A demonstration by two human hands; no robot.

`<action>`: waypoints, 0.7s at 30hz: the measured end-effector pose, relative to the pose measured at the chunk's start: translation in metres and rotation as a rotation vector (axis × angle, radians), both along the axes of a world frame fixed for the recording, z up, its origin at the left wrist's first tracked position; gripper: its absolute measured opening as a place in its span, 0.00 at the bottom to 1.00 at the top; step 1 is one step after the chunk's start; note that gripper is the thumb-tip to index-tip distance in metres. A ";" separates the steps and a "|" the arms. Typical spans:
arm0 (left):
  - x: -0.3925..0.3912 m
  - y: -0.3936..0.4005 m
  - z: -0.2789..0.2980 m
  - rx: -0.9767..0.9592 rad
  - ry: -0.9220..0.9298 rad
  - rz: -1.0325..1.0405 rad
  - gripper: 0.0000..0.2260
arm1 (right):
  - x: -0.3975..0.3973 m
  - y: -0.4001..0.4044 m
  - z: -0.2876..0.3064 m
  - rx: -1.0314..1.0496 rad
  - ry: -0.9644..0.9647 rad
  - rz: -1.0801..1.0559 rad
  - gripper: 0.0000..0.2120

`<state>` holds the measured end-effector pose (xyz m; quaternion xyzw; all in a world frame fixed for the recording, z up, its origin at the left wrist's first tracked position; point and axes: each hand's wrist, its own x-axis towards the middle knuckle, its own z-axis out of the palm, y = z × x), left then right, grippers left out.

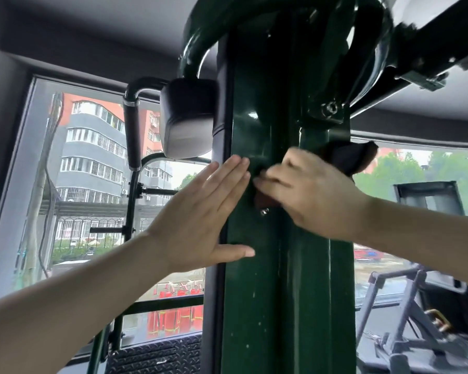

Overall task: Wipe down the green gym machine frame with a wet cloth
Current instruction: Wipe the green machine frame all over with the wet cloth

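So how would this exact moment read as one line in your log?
step: wiping | left hand: flat on green upright post | right hand: presses dark cloth on post | bolt: below cloth

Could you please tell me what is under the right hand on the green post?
Under the right hand is a dark cloth, pressed against the green post; its ends show beyond the hand. A small bolt sits just below. The post surface beneath the cloth is covered.

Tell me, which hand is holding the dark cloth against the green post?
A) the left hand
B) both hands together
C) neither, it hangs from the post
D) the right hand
D: the right hand grips the dark cloth on the green post, while the left hand lies flat and bare.
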<state>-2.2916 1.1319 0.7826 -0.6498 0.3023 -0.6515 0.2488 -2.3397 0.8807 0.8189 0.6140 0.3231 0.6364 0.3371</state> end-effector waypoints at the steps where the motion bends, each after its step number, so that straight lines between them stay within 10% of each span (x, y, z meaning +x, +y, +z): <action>1: 0.000 0.000 0.000 -0.003 -0.007 0.003 0.51 | -0.002 -0.003 -0.009 -0.083 0.018 -0.020 0.20; 21: 0.003 0.000 -0.003 -0.025 -0.016 -0.043 0.49 | -0.006 -0.012 0.015 0.191 0.015 0.004 0.27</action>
